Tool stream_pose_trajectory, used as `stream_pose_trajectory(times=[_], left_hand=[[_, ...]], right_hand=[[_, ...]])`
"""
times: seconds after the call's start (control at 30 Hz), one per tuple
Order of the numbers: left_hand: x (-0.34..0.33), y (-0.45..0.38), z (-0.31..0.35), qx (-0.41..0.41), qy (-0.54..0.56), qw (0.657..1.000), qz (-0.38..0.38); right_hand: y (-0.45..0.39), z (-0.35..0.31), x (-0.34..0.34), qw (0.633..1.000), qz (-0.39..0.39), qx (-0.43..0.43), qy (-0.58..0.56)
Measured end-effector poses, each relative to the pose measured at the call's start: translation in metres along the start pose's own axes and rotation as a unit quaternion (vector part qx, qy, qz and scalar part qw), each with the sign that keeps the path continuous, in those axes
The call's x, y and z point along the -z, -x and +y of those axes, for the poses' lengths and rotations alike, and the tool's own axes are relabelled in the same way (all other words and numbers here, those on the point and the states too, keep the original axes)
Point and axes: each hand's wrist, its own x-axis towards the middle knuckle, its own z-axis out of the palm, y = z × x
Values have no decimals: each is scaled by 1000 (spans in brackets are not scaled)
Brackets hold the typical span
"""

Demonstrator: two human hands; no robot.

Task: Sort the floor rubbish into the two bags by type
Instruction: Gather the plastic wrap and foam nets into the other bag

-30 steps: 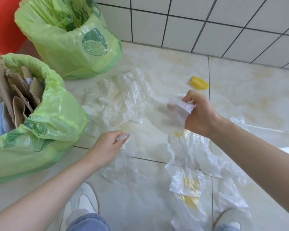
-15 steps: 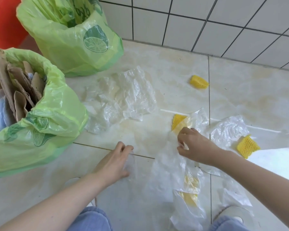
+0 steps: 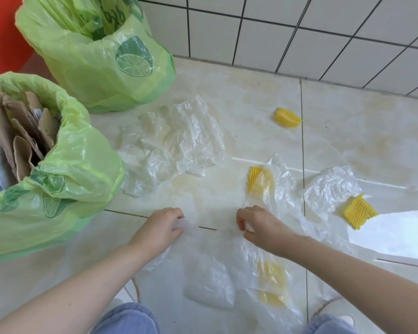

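Lowered since a second ago: right hand (image 3: 261, 229), then lifted at frame centre with a clear film, now down at lower centre, fingers (image 3: 241, 219) curled and pinching the edge of a clear plastic sheet (image 3: 210, 273) on the floor (image 3: 251, 97). Left hand (image 3: 159, 229) drawn in beside it, fingers curled on the same film's left edge. Likely gathering the plastic before bagging; nothing newly bagged.

Still lying out: crumpled plastic (image 3: 179, 143) at centre, yellow foam nets (image 3: 287, 118) upper right, (image 3: 358, 210) right, and (image 3: 255, 179) part under film.

Near bag (image 3: 65, 179) at left, cut off by the frame, holding cardboard (image 3: 22, 131); far bag (image 3: 94, 61) upper left, contents unclear. Film edges hard to trace against pale tile; more yellow nets blurred under plastic at bottom.
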Motion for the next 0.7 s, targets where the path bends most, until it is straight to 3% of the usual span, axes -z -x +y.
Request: stream_pose_trajectory(times=[0.1, 0.17, 0.3, 0.43, 0.57, 0.7], left_hand=[[12, -4, 0, -2, 20, 998, 56], [25, -10, 4, 11, 58, 993, 99], [53, -27, 20, 40, 126, 976, 172], [67, -46, 27, 60, 144, 966, 205], [67, -63, 11, 37, 80, 971, 223], [68, -70, -9, 51, -44, 972, 226]], right_hand=[[-4, -11, 21, 984, 79, -44, -155], [-10, -19, 39, 954, 130, -75, -260], [-23, -25, 78, 844, 205, -120, -481], [-33, -12, 100, 792, 274, -185, -512], [-32, 21, 94, 840, 336, -264, -335], [-19, 42, 62, 907, 257, -281, -179]])
